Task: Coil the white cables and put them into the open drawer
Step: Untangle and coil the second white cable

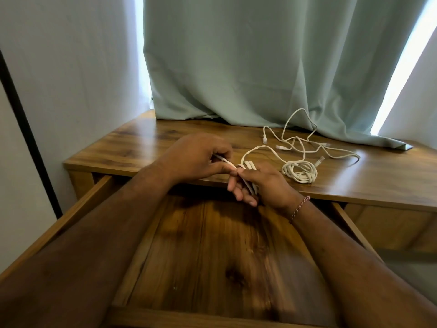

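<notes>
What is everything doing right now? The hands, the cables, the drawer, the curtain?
left hand: pinches the cable end.
right hand: holds cable loops wound round its fingers.
coiled cable: bundled, lying on the table.
loose cable: tangled, uncoiled.
drawer: open.
curtain: drawn, hem resting on the table.

Desk top (146, 147): wood-grain surface, smooth and glossy, reflecting window light. Open drawer (212, 256): same wood-grain floor, semi-gloss. White cables (300, 172): smooth sheathing, apparently plastic; clear plastic connectors. Far curtain (236, 62): matt pale-green cloth. Wrist bracelet (299, 209): braided thread, seemingly.
</notes>
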Motion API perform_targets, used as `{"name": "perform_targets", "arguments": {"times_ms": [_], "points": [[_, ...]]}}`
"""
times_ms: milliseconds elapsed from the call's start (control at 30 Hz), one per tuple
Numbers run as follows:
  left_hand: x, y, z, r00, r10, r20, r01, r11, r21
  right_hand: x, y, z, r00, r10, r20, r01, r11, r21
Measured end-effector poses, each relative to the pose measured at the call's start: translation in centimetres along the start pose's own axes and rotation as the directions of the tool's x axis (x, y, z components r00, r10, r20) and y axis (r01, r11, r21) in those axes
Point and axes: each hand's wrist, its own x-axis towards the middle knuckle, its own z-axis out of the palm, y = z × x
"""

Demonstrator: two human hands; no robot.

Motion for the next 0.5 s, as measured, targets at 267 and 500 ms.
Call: {"name": "perform_targets", "arguments": {"times_ms": [267,500], "points": [[-0.8,-2.0,0.2,0.998,-0.06,0.001,0.06,0.998,-0.032,0.2,-0.3,0.5,0.994,0.105,-0.033,-0.11,0.957,-0.268],[-0.4,-1.8,-0.4,0.822,-0.343,0.456,0.358,0.932,0.056,0.9,-0.7,2.0,0.968,0.12,-0.222,-0.251,0.554,-0.794]]}}
